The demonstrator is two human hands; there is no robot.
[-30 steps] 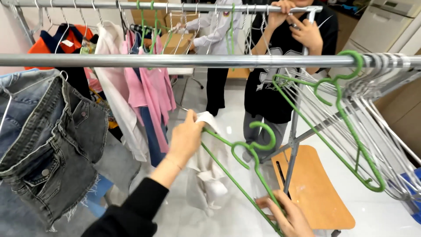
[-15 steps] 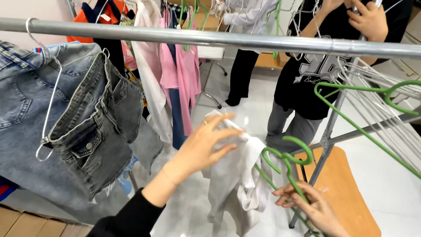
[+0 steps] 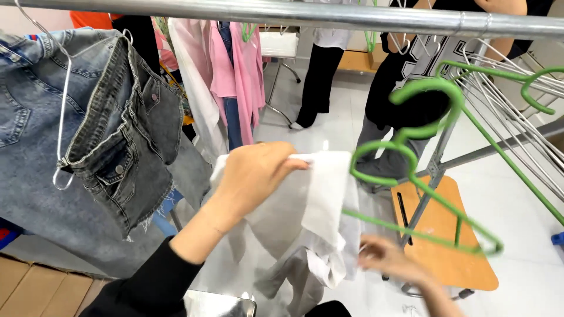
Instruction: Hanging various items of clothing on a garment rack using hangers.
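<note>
Below the rail (image 3: 329, 16), the left hand (image 3: 255, 173) pinches the top edge of a white garment (image 3: 320, 205), grip closed. The right hand (image 3: 390, 258) grasps its lower folds, just beside a green hanger (image 3: 420, 176).

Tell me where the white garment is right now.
In the head view, the white garment hangs at centre frame below the metal rail, gripped at its top by the left hand, with the right hand and green hanger beside it.

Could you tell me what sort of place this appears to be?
Probably a clothes-sorting or laundry workroom: a long metal rail hung with denim garments and pink tops, spare green hangers, and the left hand lifting a white garment while the right hand steadies it.
</note>
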